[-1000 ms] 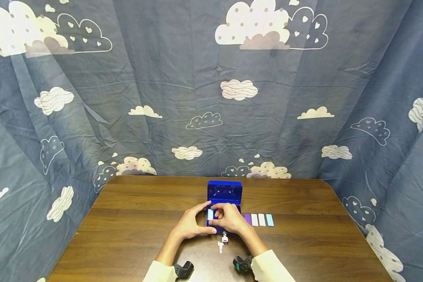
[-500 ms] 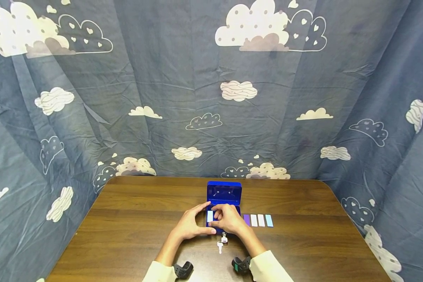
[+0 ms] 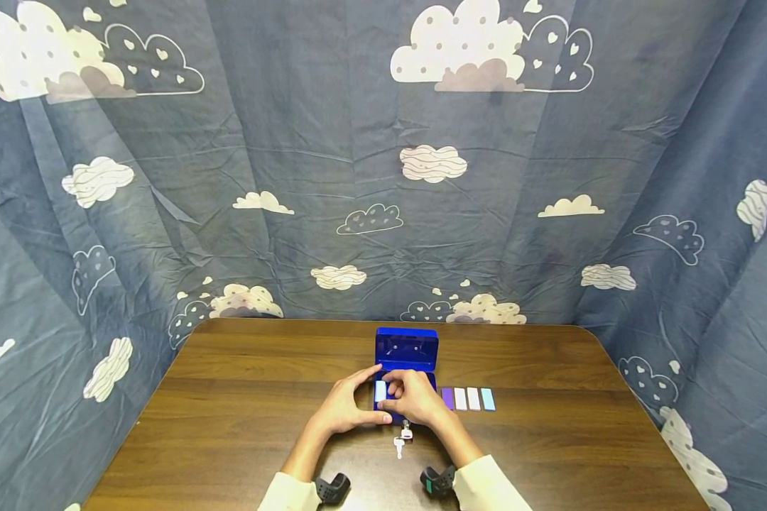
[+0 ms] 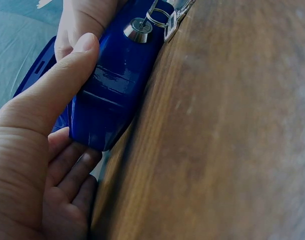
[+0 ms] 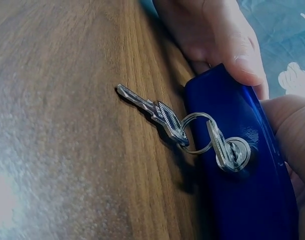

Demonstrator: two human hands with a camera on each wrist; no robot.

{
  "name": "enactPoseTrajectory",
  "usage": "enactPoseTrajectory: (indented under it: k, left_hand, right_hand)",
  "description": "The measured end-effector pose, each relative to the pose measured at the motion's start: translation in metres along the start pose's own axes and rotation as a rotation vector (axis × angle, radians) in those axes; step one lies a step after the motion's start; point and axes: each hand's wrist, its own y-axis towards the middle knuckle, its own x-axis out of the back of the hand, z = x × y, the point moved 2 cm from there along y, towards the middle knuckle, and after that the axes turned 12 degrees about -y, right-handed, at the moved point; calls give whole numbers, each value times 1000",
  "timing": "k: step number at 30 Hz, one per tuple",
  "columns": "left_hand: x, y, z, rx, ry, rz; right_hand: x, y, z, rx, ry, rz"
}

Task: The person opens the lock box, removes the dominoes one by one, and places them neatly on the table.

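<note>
Your right hand reaches in from the right over the blue lockbox, and the pale block lies just left of its knuckles, inside along the left wall. The block's long axis points away from you. Your right grip is narrow: thumb and index finger seem to pinch the block by its two short ends, with the right fingertips nearer to it than any of the left.

Your left hand grips the box at its left end, thumb on the front edge and fingers round the side. The raised lid stands behind. In front, one key sits in the lock, and a second key hangs from the ring onto the tabletop. To the right lie a purple block, two white blocks and a light-blue block, side by side. Your right hand hides much of the interior.
</note>
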Motion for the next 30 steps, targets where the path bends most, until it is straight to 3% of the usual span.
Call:
enactPoseTrajectory:
  k: [18, 30]
  left_hand:
    - [-1, 1, 1, -21, 35, -4]
    - [0, 0, -1, 12, -9, -5]
  right_hand:
    - [5, -5, 4, 16, 57, -20]
    - [13, -11, 2, 23, 66, -47]
